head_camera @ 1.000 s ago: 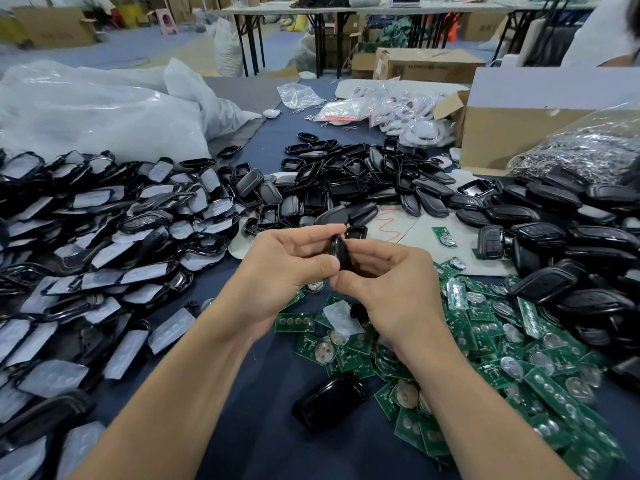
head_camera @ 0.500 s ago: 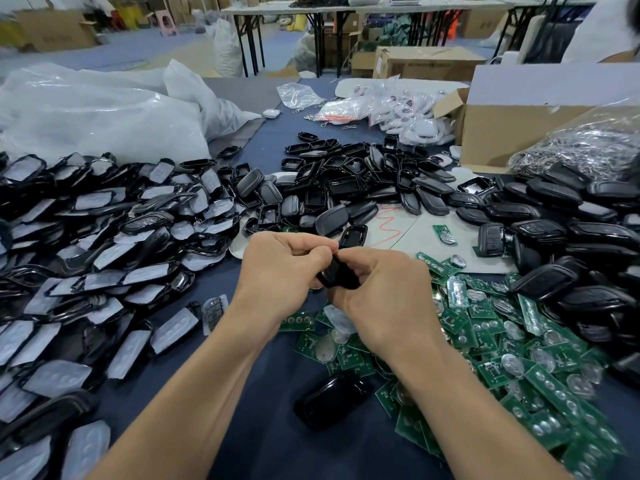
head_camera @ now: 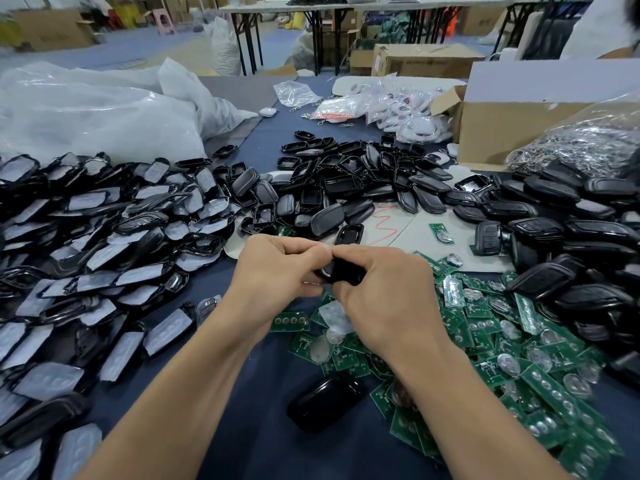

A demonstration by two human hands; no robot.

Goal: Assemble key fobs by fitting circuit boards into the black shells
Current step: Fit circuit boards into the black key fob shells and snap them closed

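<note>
The left hand and right hand meet knuckles-up, fingers curled, both pinching one black shell between them (mostly hidden). Circuit boards crowd the right hand's outer side. Bare blue cloth lies between the forearms.

black shell tipped flat, left hand and right hand closed tighter

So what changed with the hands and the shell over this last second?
The black shell, earlier pinched upright at the fingertips, now lies crosswise, and the left hand and right hand have closed tighter round it. Nothing taken up or let go. The circuit boards, shell piles and lone shell on the cloth lie as before.
</note>
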